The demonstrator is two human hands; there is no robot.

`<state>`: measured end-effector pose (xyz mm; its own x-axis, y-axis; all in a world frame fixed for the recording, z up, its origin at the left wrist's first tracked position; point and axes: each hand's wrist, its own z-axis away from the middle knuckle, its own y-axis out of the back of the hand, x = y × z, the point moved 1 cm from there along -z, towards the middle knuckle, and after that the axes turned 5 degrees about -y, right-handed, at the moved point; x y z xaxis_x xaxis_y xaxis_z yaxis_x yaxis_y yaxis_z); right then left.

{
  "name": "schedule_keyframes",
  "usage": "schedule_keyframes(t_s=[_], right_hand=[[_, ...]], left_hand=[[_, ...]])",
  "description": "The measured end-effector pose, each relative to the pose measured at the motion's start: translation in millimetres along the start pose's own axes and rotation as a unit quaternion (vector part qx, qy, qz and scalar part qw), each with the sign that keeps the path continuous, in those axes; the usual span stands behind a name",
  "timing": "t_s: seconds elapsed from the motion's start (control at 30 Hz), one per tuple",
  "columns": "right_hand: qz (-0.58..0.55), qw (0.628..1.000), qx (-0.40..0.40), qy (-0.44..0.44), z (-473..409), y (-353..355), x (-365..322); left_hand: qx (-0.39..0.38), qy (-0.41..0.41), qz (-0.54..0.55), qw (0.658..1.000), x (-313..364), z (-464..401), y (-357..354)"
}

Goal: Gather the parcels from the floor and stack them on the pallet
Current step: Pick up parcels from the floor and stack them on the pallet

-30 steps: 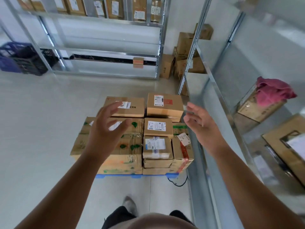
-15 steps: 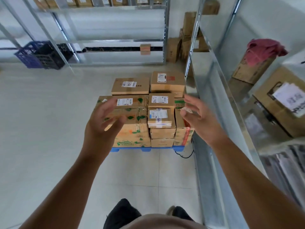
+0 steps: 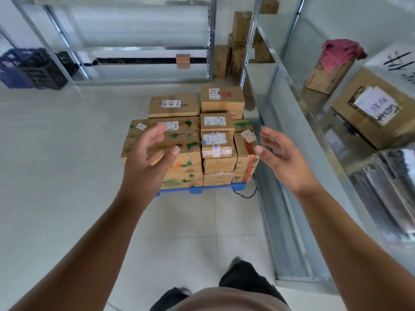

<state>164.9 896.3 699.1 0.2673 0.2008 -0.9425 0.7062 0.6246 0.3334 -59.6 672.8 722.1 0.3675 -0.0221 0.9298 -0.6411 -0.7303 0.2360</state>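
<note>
now both grips spread, empty: left hand [image 3: 149, 158], right hand [image 3: 283, 158].

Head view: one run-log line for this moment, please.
left hand: open, empty | right hand: open, empty | parcels: stacked on blue pallet | phase: between parcels

Head view, forward and down.

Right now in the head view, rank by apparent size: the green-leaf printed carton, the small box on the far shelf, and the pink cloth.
1. green-leaf printed carton, clearly largest.
2. pink cloth.
3. small box, though it sits farthest away, so its true size is unsure.
</note>
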Motion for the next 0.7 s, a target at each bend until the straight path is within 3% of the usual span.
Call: schedule_keyframes(t_s=[0.33,0.7], right_hand=[[-0.019,0.999,0.006,-0.033,6.2,8.1,24.7],[0.075,0.988,-0.052,-0.125,-104.8,36.8,113.7]], left_hand=[[-0.009,0.049,-0.027,0.998,-33.6,12.5,-12.2],[-0.013,0.122,-0.102,0.987,-96.5,-45.0,-112.8]])
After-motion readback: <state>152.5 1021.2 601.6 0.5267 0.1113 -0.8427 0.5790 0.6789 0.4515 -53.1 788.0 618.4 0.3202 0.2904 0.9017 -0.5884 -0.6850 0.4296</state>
